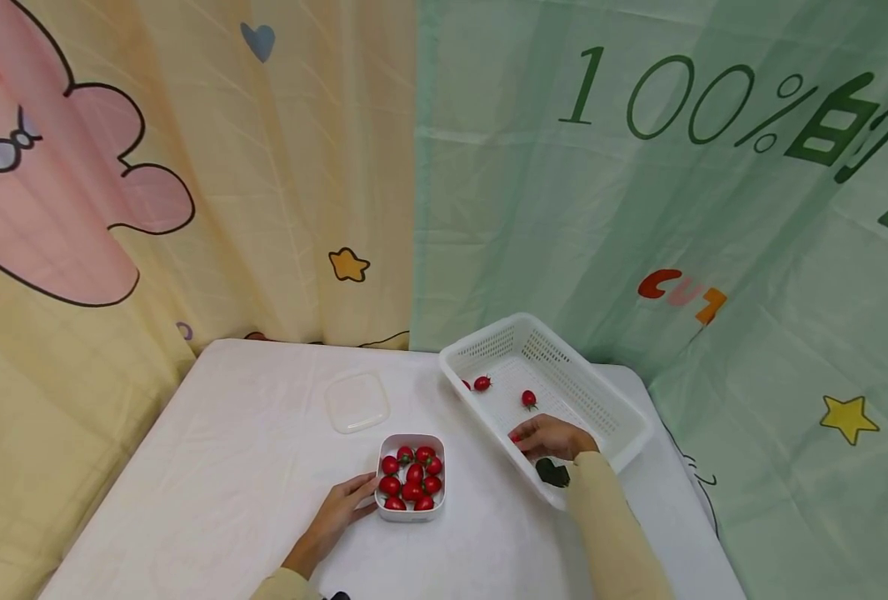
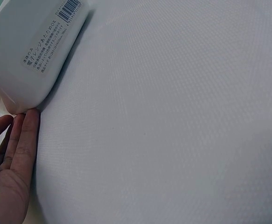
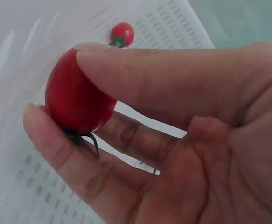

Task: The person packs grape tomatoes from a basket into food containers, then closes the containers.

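In the right wrist view, my right hand [image 3: 173, 135] pinches a cherry tomato [image 3: 75, 93] with a green stem between thumb and fingers. From the head view, that right hand [image 1: 552, 437] is over the near part of a white perforated basket [image 1: 616, 433]. My left hand [image 1: 336, 510] rests its fingertips against the left side of a small white container [image 1: 408, 517], which holds several cherry tomatoes [image 1: 414, 473]. The left wrist view shows straight fingers [image 2: 26, 140] touching a corner of this container [image 2: 14, 28], with a printed label on its side.
Inside the basket lie a few loose cherry tomatoes [image 1: 529, 398], one partly hidden by the rim. A clear square lid [image 1: 356, 403] lies on the white table [image 1: 249, 467], behind the container. Curtains [image 1: 301, 167] hang beyond the table.
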A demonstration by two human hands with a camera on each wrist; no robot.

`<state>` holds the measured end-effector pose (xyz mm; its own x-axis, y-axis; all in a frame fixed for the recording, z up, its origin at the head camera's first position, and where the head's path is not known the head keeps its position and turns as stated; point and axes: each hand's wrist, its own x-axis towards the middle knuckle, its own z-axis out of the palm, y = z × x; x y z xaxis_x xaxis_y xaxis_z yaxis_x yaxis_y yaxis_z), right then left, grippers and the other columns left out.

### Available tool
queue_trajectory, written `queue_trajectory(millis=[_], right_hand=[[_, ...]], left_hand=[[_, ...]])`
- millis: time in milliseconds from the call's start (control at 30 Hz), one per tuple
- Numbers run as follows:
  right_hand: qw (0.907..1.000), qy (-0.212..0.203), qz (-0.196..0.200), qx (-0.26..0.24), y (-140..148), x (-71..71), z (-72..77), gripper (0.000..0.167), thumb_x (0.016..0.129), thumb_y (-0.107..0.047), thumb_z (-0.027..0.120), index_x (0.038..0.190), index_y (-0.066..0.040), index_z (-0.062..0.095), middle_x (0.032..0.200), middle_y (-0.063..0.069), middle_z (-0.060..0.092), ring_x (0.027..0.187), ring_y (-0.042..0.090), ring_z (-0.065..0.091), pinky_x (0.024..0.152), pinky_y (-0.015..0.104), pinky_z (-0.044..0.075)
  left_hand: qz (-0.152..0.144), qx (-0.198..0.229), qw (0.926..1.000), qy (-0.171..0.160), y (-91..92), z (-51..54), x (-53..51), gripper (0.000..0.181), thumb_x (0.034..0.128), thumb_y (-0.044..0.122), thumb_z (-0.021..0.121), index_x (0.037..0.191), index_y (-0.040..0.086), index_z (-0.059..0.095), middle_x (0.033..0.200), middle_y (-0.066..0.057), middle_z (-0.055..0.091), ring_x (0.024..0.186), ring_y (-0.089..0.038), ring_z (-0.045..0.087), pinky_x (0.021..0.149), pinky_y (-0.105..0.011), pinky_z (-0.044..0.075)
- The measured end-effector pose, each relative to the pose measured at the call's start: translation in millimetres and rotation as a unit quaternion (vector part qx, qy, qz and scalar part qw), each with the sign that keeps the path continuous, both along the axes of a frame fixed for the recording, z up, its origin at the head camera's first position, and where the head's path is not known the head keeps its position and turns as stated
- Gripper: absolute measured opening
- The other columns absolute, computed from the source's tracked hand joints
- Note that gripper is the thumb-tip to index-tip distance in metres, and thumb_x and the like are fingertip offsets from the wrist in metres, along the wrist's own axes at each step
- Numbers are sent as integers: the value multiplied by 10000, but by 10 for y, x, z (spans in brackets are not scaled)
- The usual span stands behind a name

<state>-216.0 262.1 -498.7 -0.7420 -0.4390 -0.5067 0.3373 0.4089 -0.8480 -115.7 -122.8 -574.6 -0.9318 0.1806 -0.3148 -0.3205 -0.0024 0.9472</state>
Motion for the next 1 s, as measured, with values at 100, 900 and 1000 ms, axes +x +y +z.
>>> queue_trajectory(millis=[100, 900, 1000], right_hand=[[9998, 153, -94, -30, -25, -4, 16, 257, 894, 1, 627, 1121, 119, 614, 909, 30, 666, 794, 147, 641, 794, 321, 585], [9886, 1145, -744, 636, -239, 18, 290, 322, 871, -240, 719, 1090, -7, 677, 928, 59, 694, 810, 212, 681, 878, 507, 513], [9872, 1286, -733, 592, -282, 32, 347, 312, 874, -230, 714, 1085, -3, 677, 931, 75, 690, 816, 233, 683, 881, 545, 502]], left_hand=[[7, 17, 10000, 23, -1, -4, -5, 612, 995, 290, 538, 1331, -203, 401, 1368, -341, 441, 1198, -385, 537, 951, -441, 519], [-40, -82, 10000, 20, -8, -7, -8, 614, 993, 307, 539, 1335, -186, 411, 1367, -334, 447, 1201, -395, 533, 950, -453, 515], [-19, -53, 10000, 18, -7, -1, 2, 605, 997, 290, 534, 1335, -194, 403, 1368, -340, 441, 1204, -401, 527, 953, -455, 514]])
